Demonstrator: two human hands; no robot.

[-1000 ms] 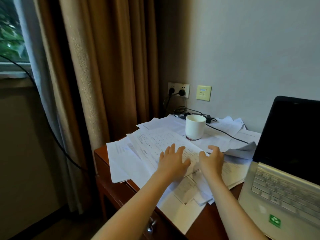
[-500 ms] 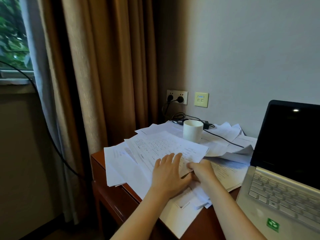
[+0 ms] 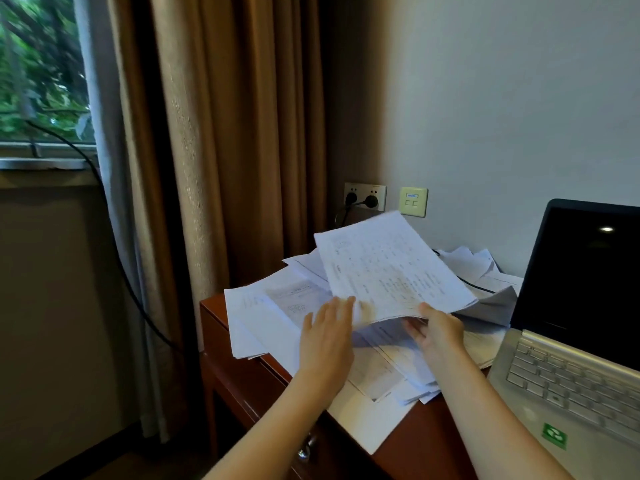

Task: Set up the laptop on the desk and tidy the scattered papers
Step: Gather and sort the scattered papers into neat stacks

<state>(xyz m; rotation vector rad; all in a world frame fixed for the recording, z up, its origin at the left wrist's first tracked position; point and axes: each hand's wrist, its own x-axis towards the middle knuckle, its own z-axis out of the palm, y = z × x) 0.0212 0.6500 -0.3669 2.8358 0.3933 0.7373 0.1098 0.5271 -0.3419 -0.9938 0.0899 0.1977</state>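
Desk [image 3: 426, 442], one laptop [image 3: 571, 379], right hand [image 3: 440, 332] holding papers [image 3: 391, 271]

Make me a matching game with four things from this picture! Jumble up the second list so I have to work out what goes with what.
Things:
1. laptop
2. lifted sheets
3. curtain
4. sticker

Descriptions:
a. green
b. brown
c. held up by the right hand
d. open, with a dark screen

Pairs: 1-d, 2-c, 3-b, 4-a
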